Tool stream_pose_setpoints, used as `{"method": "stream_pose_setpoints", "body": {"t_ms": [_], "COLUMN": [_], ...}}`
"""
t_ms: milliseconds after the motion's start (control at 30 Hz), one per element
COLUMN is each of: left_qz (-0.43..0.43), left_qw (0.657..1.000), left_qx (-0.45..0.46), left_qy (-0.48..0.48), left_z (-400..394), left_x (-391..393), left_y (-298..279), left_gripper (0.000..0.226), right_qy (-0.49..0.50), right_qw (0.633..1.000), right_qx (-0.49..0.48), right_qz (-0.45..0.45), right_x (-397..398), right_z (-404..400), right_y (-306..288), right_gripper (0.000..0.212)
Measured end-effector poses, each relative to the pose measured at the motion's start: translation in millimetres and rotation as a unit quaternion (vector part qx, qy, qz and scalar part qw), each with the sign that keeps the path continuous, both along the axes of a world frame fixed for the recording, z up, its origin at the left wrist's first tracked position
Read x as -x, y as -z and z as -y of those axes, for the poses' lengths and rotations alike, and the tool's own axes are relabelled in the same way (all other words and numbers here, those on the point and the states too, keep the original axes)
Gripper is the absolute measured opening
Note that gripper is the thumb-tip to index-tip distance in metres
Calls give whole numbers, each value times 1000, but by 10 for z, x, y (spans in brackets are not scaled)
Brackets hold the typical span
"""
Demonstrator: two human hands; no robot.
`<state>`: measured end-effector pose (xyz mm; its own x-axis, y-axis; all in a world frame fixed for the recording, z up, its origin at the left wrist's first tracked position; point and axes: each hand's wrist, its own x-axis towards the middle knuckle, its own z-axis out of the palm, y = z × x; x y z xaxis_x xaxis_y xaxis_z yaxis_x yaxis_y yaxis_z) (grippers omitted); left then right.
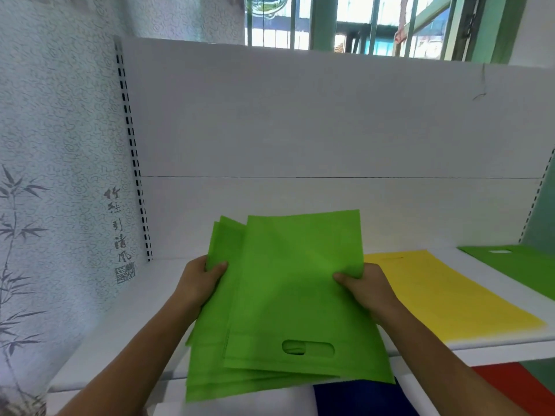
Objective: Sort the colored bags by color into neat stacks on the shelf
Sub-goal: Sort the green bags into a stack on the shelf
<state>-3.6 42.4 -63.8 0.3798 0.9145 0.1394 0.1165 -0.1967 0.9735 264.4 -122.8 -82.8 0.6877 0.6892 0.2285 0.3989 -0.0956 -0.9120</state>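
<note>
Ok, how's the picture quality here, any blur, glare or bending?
Head view: wide-angle bending curves the shelf and its slotted upright; the window is blown out with glare; the green bags are soft along their lower edges; light is even, with faint shadows.

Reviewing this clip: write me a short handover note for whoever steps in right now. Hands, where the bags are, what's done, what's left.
Left hand and right hand each grip a side of a fanned bundle of green bags, held above the shelf.
On the shelf: yellow bags lie flat to the right, another green bag beyond them at far right.
Lower level: blue bag and red bag, not yet on the shelf.
Done: yellow laid down.
Left: square up and set down the green bundle, probably with the far-right green; then blue and red.
</note>
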Motion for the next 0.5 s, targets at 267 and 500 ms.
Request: {"method": "stream_pose_setpoints", "body": {"t_ms": [267,500], "left_qz": [27,45], "left_qw": [999,987], "left_qx": [-14,105], "left_qy": [28,109], "left_z": [65,174], "left_x": [-32,-57], "left_y": [-74,-193], "left_gripper": [4,31], "right_qy": [-71,-73], "right_qw": [983,984], "right_qx": [38,70], "right_qz": [-163,-144], "right_x": [77,123], "right_z": [-57,-122], "right_y": [-99,-167], "right_gripper": [22,16]}}
